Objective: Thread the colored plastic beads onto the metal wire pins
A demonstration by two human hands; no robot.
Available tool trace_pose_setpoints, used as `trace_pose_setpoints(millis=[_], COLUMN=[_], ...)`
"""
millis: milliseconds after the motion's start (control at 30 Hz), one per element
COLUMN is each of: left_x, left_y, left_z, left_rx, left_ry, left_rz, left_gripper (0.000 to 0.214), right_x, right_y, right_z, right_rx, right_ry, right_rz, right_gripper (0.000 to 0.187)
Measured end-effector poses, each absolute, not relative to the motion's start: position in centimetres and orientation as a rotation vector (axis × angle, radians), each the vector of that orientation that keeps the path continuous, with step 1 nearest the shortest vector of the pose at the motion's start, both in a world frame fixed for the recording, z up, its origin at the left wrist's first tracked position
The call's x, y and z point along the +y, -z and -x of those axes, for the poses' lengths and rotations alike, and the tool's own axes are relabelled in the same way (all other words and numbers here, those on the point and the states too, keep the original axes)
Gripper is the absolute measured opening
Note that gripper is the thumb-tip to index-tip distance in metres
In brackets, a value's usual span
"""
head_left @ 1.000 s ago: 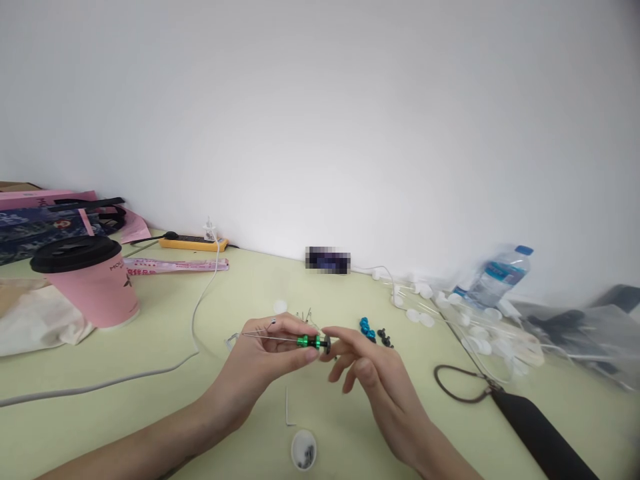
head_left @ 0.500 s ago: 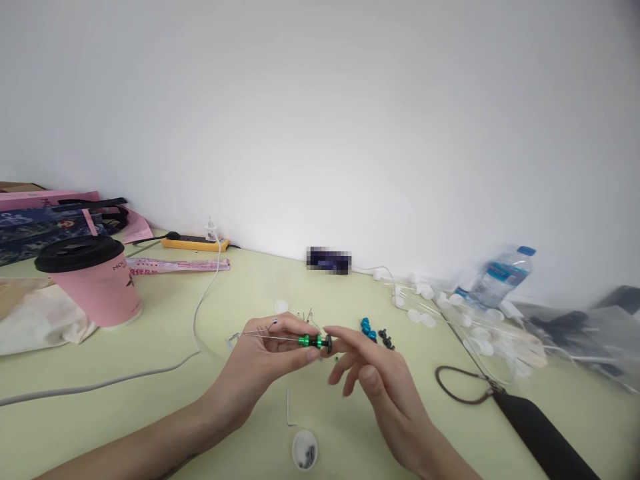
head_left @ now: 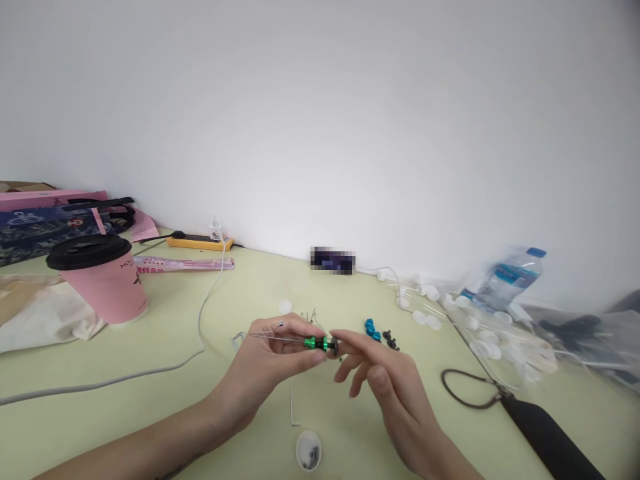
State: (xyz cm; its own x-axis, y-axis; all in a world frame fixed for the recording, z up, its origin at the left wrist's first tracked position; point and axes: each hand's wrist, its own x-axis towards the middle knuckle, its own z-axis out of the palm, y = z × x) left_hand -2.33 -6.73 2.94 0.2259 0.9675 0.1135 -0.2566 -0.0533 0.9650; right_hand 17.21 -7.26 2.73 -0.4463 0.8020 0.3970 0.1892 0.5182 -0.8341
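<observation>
So there's this thin metal rod [head_left: 280,338] with a green collar [head_left: 317,343] and a black end piece [head_left: 332,346] on it, held up a bit above the table [head_left: 150,393], roughly dead centre. The left hand [head_left: 273,363] has it pinched between thumb and fingertips right at the green part, fingers curled in fairly tight around it. The right hand [head_left: 387,380] comes in from the other side, index finger and thumb touching the black end, other fingers loosely spread and hanging down; can't really tell if it's actually gripping or just touching. Right under the hands there's a small hex key [head_left: 293,408] lying flat, and just in front of that a little clear dish [head_left: 308,451] with some dark bits in it. Just past the right hand sit some blue parts [head_left: 371,328] and black parts [head_left: 389,340]. Further out: a pink cup [head_left: 103,283] with a black lid on the left, a white cable [head_left: 125,380] snaking across, a yellow power strip [head_left: 199,242] by the wall, a water bottle [head_left: 505,279] and a bunch of white caps [head_left: 450,310] on the right, plus a black strap [head_left: 540,433] near the edge.
</observation>
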Motion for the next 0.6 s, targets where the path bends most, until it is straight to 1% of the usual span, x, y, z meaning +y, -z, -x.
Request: trace_pose_setpoints(millis=[233,400,600], left_x=[-6.75,-6.77,-7.07], left_y=[-3.17,-2.85,-2.85], left_z=[2.24,2.13,2.00], left_rx=[0.781,0.791,0.717], left_ry=[-1.200,-1.179,-1.147], left_rz=[-1.177,-1.178,-1.166], left_gripper=[0.015,0.014,0.013], right_x=[-7.29,-7.38,-7.47], right_y=[-2.78,-2.92,-3.02], right_z=[-17.06,-16.67,-16.26], right_rx=[-1.941,-2.011,-2.049], right_ry=[-0.924,-0.761,-0.740], right_rz=[0.815,1.002,1.077], right_gripper=[0.046,0.029,0.016])
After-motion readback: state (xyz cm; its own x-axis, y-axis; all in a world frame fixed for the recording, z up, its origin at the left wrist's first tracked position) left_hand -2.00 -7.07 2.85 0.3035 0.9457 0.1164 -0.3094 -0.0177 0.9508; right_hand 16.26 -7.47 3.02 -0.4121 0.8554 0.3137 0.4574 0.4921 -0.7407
